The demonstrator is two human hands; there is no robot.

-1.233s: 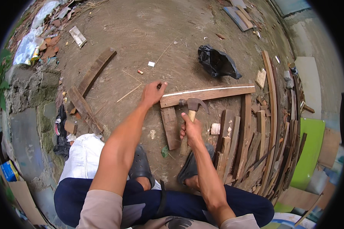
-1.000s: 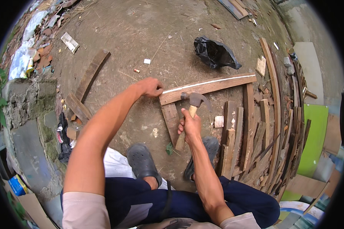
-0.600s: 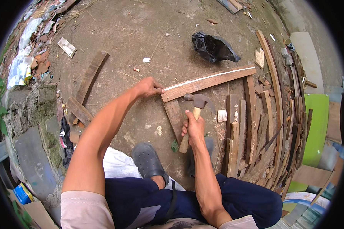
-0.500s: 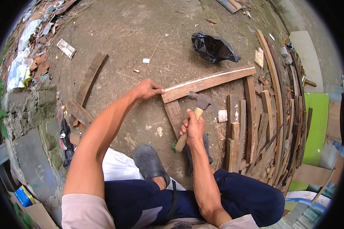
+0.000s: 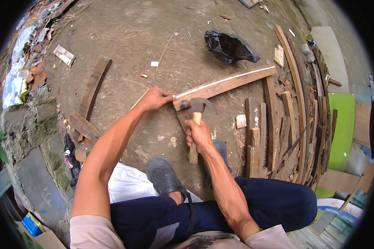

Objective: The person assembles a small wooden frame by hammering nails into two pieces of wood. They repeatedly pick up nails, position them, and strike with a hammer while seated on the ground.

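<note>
1 black bag (image 5: 230, 47) beyond plank (image 5: 226, 84) — left hand (image 5: 157, 98) at plank's end, grip unclear; right hand (image 5: 199, 135) gripping hammer (image 5: 198, 105).

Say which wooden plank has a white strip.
The slanting plank with its left end at the left hand: a white strip runs along its upper edge. Others, such as the longer dark plank at left, show none.

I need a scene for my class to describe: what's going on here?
A person's right grip holds a claw hammer by its wooden handle, its head at the left end of a white-striped board; contact is unclear. The left grip is at that same end. A black bag lies beyond the board, wooden lengths to the right.
</note>
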